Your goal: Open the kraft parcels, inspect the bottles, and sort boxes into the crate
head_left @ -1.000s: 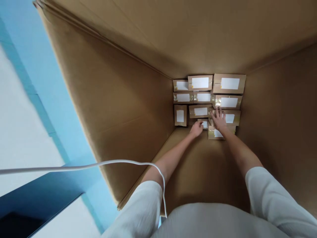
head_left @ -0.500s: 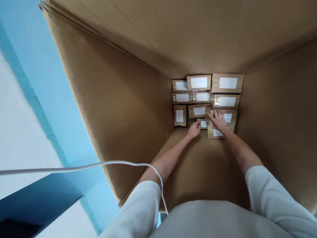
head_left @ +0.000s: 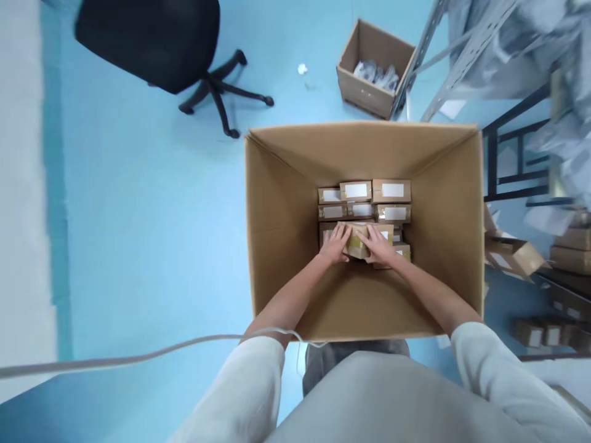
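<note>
Both arms reach down into a large open cardboard box (head_left: 364, 317). Between my two hands is a small taped cardboard box (head_left: 356, 245), tilted, with its taped end facing me. My left hand (head_left: 335, 243) presses on its left side, fingers spread over the top. On the other side my right hand (head_left: 376, 247) grips it, also touching a labelled carton (head_left: 385, 230) beside it. Behind them, several small cartons with white labels, such as a nearer one (head_left: 394, 213) and a farther one (head_left: 355, 191), stand in rows against the back wall.
A white cable (head_left: 184, 341) crosses my left forearm. Beyond the large box are a black swivel chair (head_left: 215, 86), an open carton with plastic bags (head_left: 364, 98) and a metal shelf frame (head_left: 466, 55). More cartons (head_left: 512, 255) lie at the right. The floor (head_left: 152, 246) is light blue.
My view has drawn back and up, showing the whole large box and the room. My left hand has moved from a small carton low in the stack to the box now between both hands.
</note>
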Tool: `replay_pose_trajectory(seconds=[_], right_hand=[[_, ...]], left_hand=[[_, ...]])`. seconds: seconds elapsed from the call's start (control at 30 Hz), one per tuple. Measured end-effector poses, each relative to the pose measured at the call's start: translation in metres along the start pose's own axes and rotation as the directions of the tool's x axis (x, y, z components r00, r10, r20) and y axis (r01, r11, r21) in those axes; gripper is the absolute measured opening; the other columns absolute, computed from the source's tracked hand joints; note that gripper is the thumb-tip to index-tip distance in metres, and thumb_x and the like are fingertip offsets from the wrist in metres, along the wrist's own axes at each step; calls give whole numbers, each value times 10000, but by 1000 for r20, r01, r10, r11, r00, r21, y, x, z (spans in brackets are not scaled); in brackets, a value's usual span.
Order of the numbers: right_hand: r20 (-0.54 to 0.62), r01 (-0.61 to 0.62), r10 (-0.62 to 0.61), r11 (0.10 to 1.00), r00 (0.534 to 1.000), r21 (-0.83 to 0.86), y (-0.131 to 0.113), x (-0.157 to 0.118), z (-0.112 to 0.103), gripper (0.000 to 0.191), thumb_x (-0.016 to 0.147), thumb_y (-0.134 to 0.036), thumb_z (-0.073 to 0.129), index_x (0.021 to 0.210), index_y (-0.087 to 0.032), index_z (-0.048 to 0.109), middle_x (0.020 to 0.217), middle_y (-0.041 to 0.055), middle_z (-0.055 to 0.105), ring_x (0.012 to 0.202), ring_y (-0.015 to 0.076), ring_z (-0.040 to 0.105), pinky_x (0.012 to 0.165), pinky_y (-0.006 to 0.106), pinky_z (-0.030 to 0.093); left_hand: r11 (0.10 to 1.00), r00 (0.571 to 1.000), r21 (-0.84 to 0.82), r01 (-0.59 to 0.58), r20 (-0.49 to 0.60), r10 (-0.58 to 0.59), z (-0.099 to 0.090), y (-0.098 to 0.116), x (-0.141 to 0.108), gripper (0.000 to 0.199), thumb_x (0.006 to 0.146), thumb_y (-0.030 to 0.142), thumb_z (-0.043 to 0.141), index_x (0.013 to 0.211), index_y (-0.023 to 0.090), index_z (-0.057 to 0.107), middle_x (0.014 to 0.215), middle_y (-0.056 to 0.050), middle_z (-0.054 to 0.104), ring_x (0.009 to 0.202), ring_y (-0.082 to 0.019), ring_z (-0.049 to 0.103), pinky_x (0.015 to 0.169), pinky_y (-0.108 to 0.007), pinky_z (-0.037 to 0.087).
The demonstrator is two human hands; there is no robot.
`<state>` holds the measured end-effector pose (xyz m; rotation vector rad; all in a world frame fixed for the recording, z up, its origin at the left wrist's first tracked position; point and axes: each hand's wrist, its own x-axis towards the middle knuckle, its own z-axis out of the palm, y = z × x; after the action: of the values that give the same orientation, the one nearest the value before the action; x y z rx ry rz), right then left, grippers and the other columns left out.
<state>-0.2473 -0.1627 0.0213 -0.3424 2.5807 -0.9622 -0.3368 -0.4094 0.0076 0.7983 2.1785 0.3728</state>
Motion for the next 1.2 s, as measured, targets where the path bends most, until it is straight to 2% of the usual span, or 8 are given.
replay_pose_trajectory(seconds=[0.13, 0.27, 0.47, 0.57, 0.73, 0.93, 1.07, 1.2], right_hand=[[-95, 35, -33, 999, 995, 15, -73, -22, -45, 1228, 646, -217, 961, 1722, -291, 373, 1829, 180, 102, 1687, 486, 118, 1316, 689, 287], [-169, 66, -64, 998, 984, 5, -152, -59, -75, 1245, 653, -184, 953, 1736, -289, 348, 1818, 195, 120, 1684, 482, 148, 1315, 654, 322], [-283, -21, 9, 999, 959, -39, -273, -131, -89, 1299, 678, -289, 976, 1765, -295, 265, 1817, 211, 121, 1665, 488, 227, 1287, 664, 375], [-401, -123, 97, 992, 911, -39, -323, -171, -88, 1167, 788, -306, 896, 1766, -321, 259, 1813, 175, 192, 1658, 448, 284, 1298, 628, 389], [-625, -282, 271, 956, 732, 85, -384, -233, -78, 931, 981, -334, 659, 1781, -326, 183, 1763, 140, 339, 1626, 362, 378, 1323, 585, 377], [-825, -234, 326, 942, 462, 241, -426, -298, -77, 913, 1031, -441, 596, 1791, -320, 105, 1760, 145, 333, 1553, 346, 478, 1279, 597, 436], [-885, -195, 375, 923, 275, 331, -430, -351, -78, 944, 1023, -520, 608, 1789, -319, 95, 1781, 163, 280, 1516, 356, 518, 1222, 597, 494], [-897, -189, 418, 901, 142, 391, -424, -418, -65, 997, 980, -508, 634, 1790, -281, 98, 1814, 174, 190, 1563, 361, 460, 1201, 575, 514]], left_hand=[[987, 990, 121, -107, -74, 117, -65, 17, -56, 1536, 631, 400, 1011, 1789, 282, 9, 1857, -186, 49, 1720, -416, 25, 1362, -649, 78], [935, 948, 218, -279, -94, 304, -114, 43, -126, 1491, 615, 461, 1015, 1788, 287, 111, 1849, -194, 115, 1710, -444, 91, 1366, -627, 75], [837, 847, 293, -462, -131, 514, -155, 87, -231, 1447, 546, 389, 1022, 1759, 264, 243, 1729, -242, 346, 1635, -488, 282, 1343, -639, 158], [819, 817, 317, -478, -182, 547, -171, 111, -275, 1410, 542, 408, 998, 1744, 278, 273, 1643, -215, 423, 1563, -483, 377, 1323, -630, 213], [842, 767, 348, -412, -366, 526, -200, 166, -332, 1350, 578, 486, 971, 1726, 244, 304, 1578, -220, 441, 1507, -479, 395, 1289, -606, 237], [815, 651, 380, -438, -492, 579, -218, 267, -381, 1356, 599, 545, 969, 1735, 283, 275, 1541, -181, 445, 1456, -438, 412, 1267, -566, 258], [788, 604, 361, -498, -508, 614, -192, 337, -402, 1341, 621, 583, 950, 1735, 282, 268, 1529, -174, 434, 1451, -428, 405, 1255, -554, 272], [798, 636, 296, -525, -486, 599, -136, 399, -413, 1325, 652, 593, 927, 1738, 305, 224, 1518, -161, 445, 1450, -423, 424, 1232, -536, 305]])
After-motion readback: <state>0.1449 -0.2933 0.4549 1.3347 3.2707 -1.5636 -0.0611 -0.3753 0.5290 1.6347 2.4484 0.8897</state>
